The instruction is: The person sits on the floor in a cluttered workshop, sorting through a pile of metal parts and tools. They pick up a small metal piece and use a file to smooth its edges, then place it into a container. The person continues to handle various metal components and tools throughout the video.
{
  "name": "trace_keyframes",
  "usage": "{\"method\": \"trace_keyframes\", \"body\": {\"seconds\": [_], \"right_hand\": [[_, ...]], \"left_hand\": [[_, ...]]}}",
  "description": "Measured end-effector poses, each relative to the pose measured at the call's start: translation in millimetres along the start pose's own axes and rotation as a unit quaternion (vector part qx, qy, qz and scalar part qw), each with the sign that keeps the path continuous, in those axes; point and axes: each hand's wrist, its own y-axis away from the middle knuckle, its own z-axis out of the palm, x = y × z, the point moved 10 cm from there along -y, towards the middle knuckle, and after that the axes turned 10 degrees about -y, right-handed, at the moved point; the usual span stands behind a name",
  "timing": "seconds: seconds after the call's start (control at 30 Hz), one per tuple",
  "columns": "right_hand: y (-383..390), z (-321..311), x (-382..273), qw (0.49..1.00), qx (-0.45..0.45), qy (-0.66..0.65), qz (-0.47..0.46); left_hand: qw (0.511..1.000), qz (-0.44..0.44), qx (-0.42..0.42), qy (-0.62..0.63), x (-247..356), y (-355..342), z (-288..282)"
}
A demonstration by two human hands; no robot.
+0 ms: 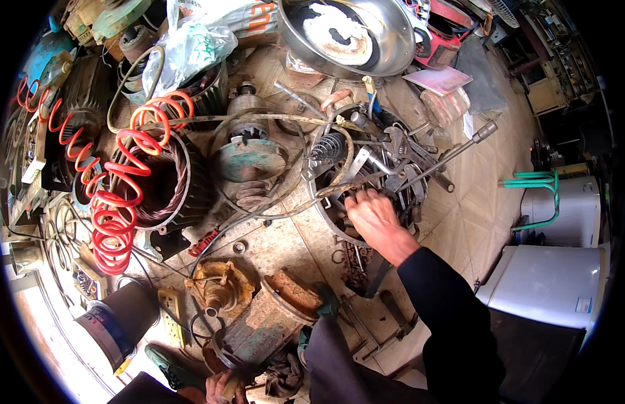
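My right hand (372, 219) reaches into a round tub of tools (322, 219), fingers curled among dark metal pieces; what they hold is hidden. Spanners, a coil spring (326, 148) and a long socket bar (450, 151) lie in or across it. At the lower edge my left hand (225, 387) is closed on something I cannot make out, below a rusty motor housing (255, 326) lying on its side. A rusty flanged cover (218, 286) lies just beyond that housing.
Stator housings (164, 215), a rotor (248, 121), red coiled hose (114, 242) and cables crowd the left and middle. A steel basin (393, 47) stands at the back. On the right are white appliances (528, 276) and a green tube frame (538, 182). A bucket (117, 323) lies lower left.
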Motion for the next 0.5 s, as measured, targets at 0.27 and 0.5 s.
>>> {"method": "trace_keyframes", "body": {"seconds": [0.27,0.5], "right_hand": [[51.8,-34.5,37.5,0.897,0.102,-0.379,0.205],[126.7,10.1,70.1,0.538,0.256,-0.732,0.329]], "left_hand": [[1.0,0.018,0.012,-0.018,-8.2,12.8,2.4],[0.998,0.039,0.002,-0.041,1.1,6.4,3.2]]}}
